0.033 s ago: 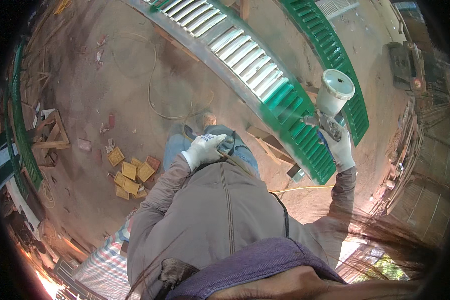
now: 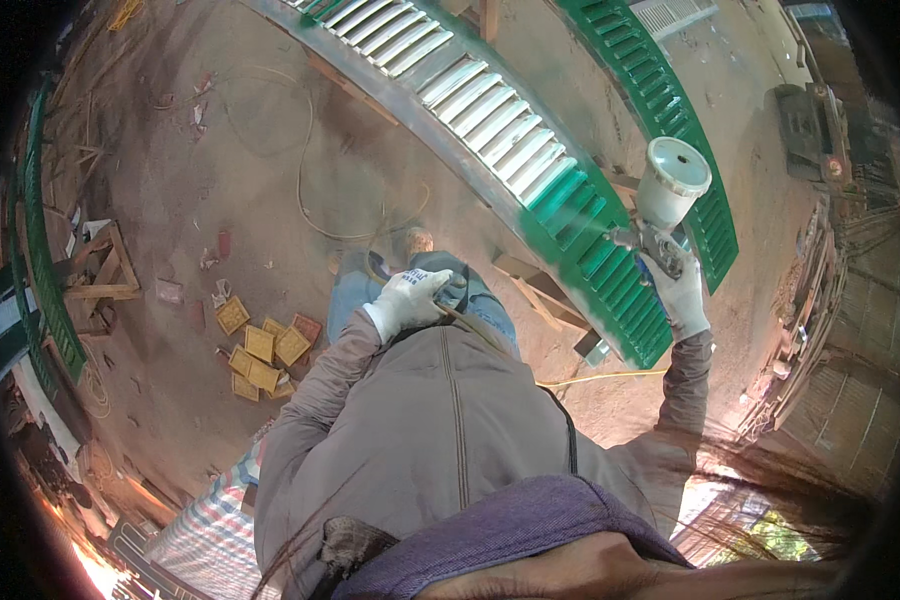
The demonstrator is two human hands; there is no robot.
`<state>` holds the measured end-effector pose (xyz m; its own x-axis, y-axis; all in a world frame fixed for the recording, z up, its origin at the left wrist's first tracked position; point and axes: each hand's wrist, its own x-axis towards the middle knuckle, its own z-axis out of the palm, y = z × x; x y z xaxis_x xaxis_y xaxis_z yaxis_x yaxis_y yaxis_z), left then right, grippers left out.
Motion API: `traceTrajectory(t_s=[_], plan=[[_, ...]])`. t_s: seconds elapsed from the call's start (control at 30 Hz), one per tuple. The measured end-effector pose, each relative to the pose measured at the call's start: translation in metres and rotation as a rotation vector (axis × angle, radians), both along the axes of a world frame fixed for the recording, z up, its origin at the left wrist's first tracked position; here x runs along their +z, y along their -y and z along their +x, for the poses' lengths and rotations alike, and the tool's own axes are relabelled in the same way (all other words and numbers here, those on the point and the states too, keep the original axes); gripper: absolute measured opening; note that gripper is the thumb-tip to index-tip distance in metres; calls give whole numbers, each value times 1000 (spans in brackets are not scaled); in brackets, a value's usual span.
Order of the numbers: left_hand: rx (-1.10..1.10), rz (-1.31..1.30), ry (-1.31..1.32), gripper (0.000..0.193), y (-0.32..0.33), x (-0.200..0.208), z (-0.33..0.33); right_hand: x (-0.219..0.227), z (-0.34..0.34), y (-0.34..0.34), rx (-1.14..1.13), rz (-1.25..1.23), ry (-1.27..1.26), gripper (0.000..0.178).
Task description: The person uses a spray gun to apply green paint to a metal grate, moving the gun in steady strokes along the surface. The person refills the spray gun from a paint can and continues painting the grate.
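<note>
My right hand (image 2: pixel 678 292), in a white glove, is closed around a spray gun (image 2: pixel 655 248) with a pale paint cup (image 2: pixel 674 180) on top. Its nozzle points left at a long slatted metal panel (image 2: pixel 602 262), and a faint mist hangs before it. Green paint covers the panel's near right end; the slats farther up and left are bare silvery metal. At my waist, my left hand (image 2: pixel 410 298), also gloved in white, is closed on a thin hose (image 2: pixel 470 328). The fingers partly hide the hose.
Beyond lies a second green slatted panel (image 2: pixel 660 100). Wooden supports (image 2: pixel 542 300) stand under the near panel. Several yellow square pieces (image 2: pixel 260 343) lie on the floor at left, near a wooden stand (image 2: pixel 110 262). A hose (image 2: pixel 305 190) loops across the dirt floor.
The spray gun and its cup have shifted very slightly to the right. Nothing else visibly differs.
</note>
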<state>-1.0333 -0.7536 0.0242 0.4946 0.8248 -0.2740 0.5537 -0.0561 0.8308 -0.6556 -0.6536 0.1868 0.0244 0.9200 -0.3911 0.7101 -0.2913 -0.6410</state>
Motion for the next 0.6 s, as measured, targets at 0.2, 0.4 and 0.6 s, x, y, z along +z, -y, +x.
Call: traceTrajectory(t_s=[0.2,0.4,0.6], plan=[[-30,-71,-153,39,-21,11,-17,-10,-12,-32,-14,306,48,42],[-92,-104,-90,39,-30,16,-42,-20,-19,-39,42,404,22,36],[-97,-142,-84,39,-33,17,-64,-15,-37,-6,-27,143,-113,41]])
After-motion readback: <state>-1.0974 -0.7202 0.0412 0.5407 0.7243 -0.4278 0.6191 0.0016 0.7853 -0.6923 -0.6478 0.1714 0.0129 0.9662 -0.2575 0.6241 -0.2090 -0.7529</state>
